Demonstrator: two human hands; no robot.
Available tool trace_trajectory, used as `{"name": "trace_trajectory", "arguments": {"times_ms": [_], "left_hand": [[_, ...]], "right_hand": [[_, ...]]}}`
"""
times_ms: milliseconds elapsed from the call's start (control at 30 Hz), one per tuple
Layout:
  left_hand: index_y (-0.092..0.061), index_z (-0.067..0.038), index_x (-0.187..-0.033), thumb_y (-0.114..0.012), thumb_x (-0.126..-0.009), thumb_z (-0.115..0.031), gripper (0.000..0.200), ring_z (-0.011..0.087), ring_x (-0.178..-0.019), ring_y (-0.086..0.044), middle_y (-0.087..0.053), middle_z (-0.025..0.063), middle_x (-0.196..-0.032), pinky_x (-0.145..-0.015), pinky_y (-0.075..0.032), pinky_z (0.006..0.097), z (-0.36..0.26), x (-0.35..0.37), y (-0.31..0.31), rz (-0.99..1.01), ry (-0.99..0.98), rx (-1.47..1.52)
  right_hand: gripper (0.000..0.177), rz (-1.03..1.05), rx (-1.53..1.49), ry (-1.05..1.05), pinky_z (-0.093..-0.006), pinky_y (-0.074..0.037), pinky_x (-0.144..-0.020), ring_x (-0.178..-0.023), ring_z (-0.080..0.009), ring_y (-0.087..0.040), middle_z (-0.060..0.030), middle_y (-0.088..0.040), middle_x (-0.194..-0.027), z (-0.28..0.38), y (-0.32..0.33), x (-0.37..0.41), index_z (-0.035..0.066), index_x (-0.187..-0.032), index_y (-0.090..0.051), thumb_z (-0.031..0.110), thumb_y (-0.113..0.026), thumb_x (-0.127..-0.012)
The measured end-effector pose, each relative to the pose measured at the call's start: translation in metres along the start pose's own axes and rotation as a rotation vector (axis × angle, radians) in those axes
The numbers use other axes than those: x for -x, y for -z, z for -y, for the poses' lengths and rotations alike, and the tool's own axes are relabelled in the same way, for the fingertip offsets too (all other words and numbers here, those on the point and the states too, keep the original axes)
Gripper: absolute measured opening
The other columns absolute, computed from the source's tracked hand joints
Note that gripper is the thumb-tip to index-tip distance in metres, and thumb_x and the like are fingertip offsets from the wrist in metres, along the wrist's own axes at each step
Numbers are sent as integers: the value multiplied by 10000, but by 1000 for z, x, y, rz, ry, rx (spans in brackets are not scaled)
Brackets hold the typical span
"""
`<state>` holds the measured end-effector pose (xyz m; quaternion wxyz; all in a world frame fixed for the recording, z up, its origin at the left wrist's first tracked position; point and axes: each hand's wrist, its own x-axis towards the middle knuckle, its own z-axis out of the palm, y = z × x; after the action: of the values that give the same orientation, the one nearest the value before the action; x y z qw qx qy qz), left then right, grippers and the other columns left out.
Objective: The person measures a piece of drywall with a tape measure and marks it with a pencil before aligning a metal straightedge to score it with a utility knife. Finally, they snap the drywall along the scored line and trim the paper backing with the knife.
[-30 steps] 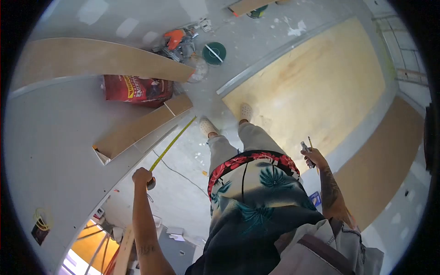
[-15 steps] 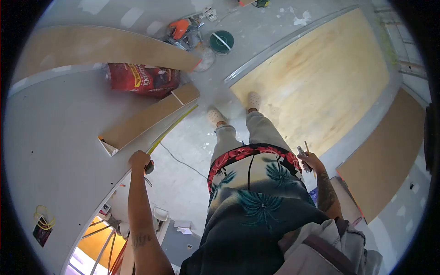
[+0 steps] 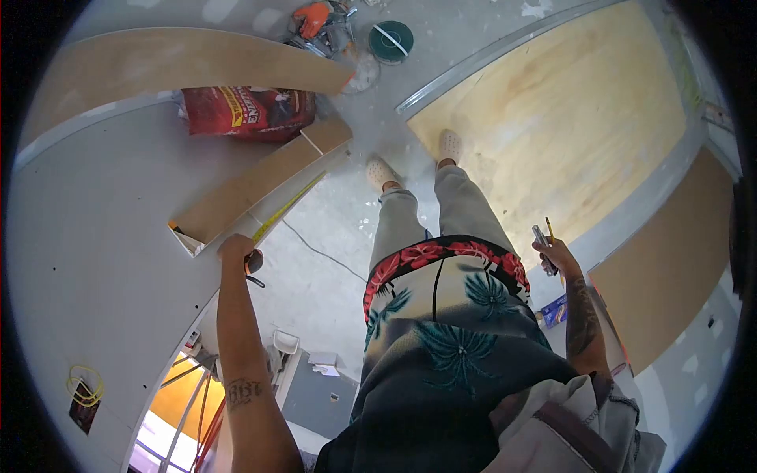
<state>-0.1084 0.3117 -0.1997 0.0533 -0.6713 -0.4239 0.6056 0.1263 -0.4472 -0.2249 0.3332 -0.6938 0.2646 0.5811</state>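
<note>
My left hand [image 3: 235, 247] is closed around a tape measure [image 3: 252, 261] at the edge of the large grey drywall surface. Its yellow blade [image 3: 288, 208] stretches out along a long, narrow drywall strip [image 3: 272, 191] with a brown face. That strip lies on the grey surface. Out to the right of my body, my right hand [image 3: 558, 255] grips a silver utility knife [image 3: 542, 237] together with a yellow pencil [image 3: 550, 227]. Both stick up past the fingers.
A red bag [image 3: 248, 114] lies beyond the strip, beside a long brown board [image 3: 173, 67]. Farther off are a green bucket [image 3: 390, 42] and an orange-and-grey tool [image 3: 314, 20]. A pale wood sheet [image 3: 568, 118] covers floor at right. A dark cord [image 3: 315, 252] crosses the floor.
The tape blade's far end has drawn back from the strip's far end, and less blade shows. My right hand has moved outward from my body, still holding the knife and pencil.
</note>
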Motion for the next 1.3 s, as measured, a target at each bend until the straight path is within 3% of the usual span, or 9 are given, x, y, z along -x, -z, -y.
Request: {"name": "trace_trajectory", "arguments": {"times_ms": [167,500,567,1100,1200,1300], "left_hand": [[-722,-135,-1108,-594,-842,-295,336,242,-1110,-653,-680,59,-1201,-861,-529,393,-5,-5,-3,-36,82,-7],[-731,-140,-1086,-599,-834,-297,325,227,-1068,-673,-698,55,-1160,-845,-528,381,-11,17,10,23,101,-3],[-737,-135,-1068,-606,-825,-288,316,223,-1043,-683,-707,57,-1134,-836,-529,380,-4,-1,1,24,75,-37],[-744,-109,-1027,-609,-791,-264,312,228,-969,-704,-723,77,-1071,-798,-531,378,-9,13,9,51,42,-9],[-745,-87,-988,-602,-780,-239,295,243,-919,-715,-731,103,-1015,-751,-535,382,-6,10,6,14,39,5],[-740,-59,-936,-628,-781,-288,298,271,-819,-716,-732,131,-935,-699,-536,388,13,-14,-12,105,14,78]], "right_hand": [[361,2,15,-41,-261,-410,-394,-440,-84,-500,9,-529,-630,-2,-5,-2,57,-939,-548,345,-743,-844],[344,6,2,-22,-274,-409,-395,-441,-87,-497,9,-529,-630,-4,-7,-2,72,-917,-544,333,-753,-838],[370,12,8,15,-255,-417,-409,-442,-80,-496,25,-505,-609,-2,-7,0,86,-854,-520,368,-758,-839],[341,21,61,-8,-270,-417,-402,-444,-95,-515,12,-518,-616,-2,-8,-6,73,-858,-527,338,-742,-850],[331,28,52,-15,-268,-414,-403,-454,-88,-505,8,-531,-647,-3,-8,-8,73,-907,-547,322,-752,-835],[333,24,52,-28,-270,-414,-404,-456,-89,-506,7,-533,-648,-2,-8,-9,73,-910,-548,324,-753,-833]]}}
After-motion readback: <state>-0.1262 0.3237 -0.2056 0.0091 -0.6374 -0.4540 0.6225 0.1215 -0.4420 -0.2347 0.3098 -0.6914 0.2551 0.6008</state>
